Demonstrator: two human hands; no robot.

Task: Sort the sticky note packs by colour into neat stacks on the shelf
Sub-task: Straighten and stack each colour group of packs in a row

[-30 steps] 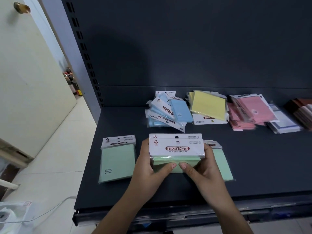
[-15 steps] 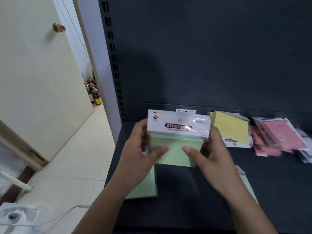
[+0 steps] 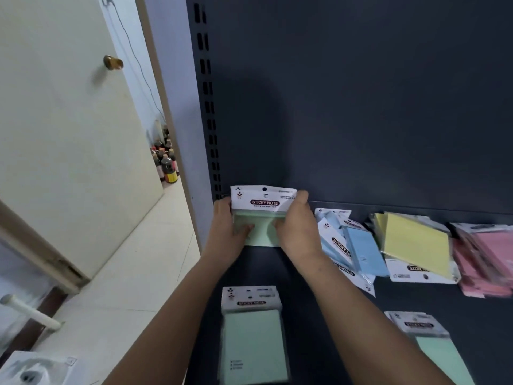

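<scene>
Both hands hold a bundle of green sticky note packs (image 3: 263, 215) upright at the back left corner of the dark shelf (image 3: 305, 273). My left hand (image 3: 227, 234) grips its left side and my right hand (image 3: 298, 232) its right side. Its white header card reads STICKY NOTE. A single green pack (image 3: 254, 345) lies flat near the front, between my forearms. Another green pack (image 3: 433, 345) lies at the front right. Along the back sit a loose blue pile (image 3: 361, 254), a yellow pile (image 3: 416, 245) and a pink pile (image 3: 488, 259).
The shelf's dark back panel (image 3: 361, 107) and a slotted upright (image 3: 206, 107) stand behind the held bundle. A cream door (image 3: 69, 134) is at the left, with several bottles (image 3: 166, 165) on the tiled floor beyond it.
Both hands have carried the green bundle from the shelf's front middle up and back toward the rear left corner. The view has swung left, and the two single green packs stayed at the front.
</scene>
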